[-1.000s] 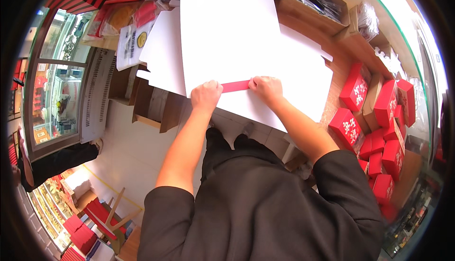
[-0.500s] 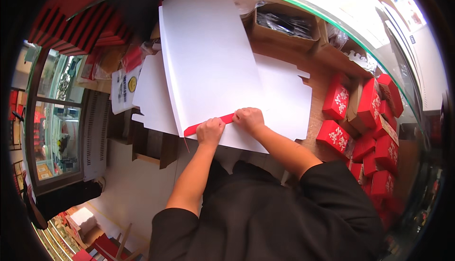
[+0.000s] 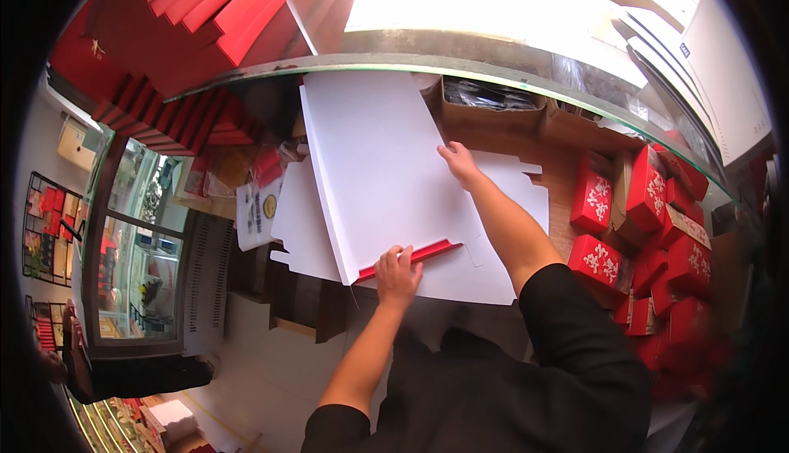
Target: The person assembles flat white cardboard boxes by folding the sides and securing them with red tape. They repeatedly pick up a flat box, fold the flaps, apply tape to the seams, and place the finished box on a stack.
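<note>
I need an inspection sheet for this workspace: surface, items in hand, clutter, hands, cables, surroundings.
Surface: wooden counter, partly covered.
Items in hand: white sheet with a red flap at its near edge, overlapping another white sheet underneath.
Clutter: red boxes grouped at right; open carton with dark contents behind.
Hands: left hand on the red flap; right hand at the upper sheet's right edge, grip unclear.
Cables: nothing seen.
Surroundings: glass-fronted cabinet and another person at left.
</note>
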Demonstrator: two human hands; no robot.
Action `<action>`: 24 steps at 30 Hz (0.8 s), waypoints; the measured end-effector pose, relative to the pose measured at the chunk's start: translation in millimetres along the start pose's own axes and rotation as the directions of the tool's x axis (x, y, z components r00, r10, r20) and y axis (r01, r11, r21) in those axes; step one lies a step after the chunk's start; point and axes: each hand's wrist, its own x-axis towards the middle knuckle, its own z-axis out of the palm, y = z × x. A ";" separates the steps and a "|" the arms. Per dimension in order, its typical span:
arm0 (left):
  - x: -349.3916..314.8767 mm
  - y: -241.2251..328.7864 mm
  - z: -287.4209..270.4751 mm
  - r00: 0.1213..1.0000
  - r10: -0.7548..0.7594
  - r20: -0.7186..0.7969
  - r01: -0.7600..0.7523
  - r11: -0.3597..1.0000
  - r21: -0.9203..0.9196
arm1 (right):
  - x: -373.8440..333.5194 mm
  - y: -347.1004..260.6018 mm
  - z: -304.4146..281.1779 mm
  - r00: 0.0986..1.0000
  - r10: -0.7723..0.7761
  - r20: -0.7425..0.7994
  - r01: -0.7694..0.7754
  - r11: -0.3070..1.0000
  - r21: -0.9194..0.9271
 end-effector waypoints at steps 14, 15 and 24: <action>-46.5 -58.3 -107.3 0.940 0.340 -0.036 -0.341 0.924 -0.172 | -200.7 -109.3 -55.8 0.994 -0.034 -0.100 0.080 0.859 0.505; -44.1 -77.0 -112.5 0.924 0.381 -0.033 -0.381 0.911 -0.156 | -219.6 -99.3 -56.7 0.992 -0.020 -0.125 0.085 0.840 0.535; 56.3 -216.0 -127.6 0.891 0.454 -0.027 -0.446 0.884 0.140 | -344.0 -21.9 36.7 0.933 0.361 0.005 -0.278 0.709 0.648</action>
